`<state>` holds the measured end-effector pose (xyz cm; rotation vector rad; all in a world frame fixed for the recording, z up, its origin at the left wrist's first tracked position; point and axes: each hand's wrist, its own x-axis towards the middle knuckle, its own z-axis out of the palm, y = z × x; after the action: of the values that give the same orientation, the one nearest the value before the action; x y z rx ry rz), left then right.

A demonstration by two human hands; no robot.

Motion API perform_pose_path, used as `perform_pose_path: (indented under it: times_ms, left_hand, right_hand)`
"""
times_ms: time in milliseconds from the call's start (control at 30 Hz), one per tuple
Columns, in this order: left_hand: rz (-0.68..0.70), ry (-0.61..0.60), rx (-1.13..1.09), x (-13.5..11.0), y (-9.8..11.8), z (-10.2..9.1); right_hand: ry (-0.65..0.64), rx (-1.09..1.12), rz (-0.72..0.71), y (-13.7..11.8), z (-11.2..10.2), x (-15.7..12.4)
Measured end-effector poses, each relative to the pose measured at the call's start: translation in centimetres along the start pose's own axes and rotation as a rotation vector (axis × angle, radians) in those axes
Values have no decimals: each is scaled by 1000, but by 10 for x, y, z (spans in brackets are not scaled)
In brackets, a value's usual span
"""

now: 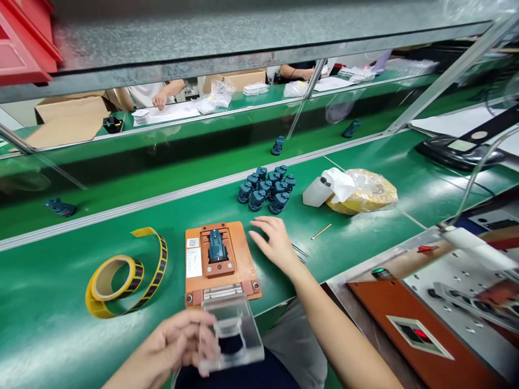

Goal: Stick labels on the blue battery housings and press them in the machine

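My left hand is closed on a clear plastic cover block, held just below the table's near edge. In front of it an orange fixture plate lies on the green table, with one dark blue plastic part seated in its recess. My right hand rests open on the table right beside the fixture, fingers spread and pointing left. Beyond it stands a cluster of several dark blue parts.
A yellow label tape roll lies left. A white bottle, a cloth and a yellow bagged roll sit right, a thin stick nearby. A conveyor carries loose blue parts. A machine panel stands at right. Other people's hands work across.
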<state>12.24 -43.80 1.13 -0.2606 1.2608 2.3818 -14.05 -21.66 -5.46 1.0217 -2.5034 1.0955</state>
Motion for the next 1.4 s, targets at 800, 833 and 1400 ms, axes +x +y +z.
perform_pose_path:
  times_ms: [800, 833, 1400]
  left_hand:
    - [186, 886, 1380, 73, 136, -112]
    - [200, 887, 1344, 74, 134, -113]
    - [603, 1088, 658, 30, 88, -101]
  right_hand:
    - [186, -423, 255, 41, -8, -62]
    - [203, -371, 270, 42, -9, -62]
    - [78, 1287, 593, -63, 6, 38]
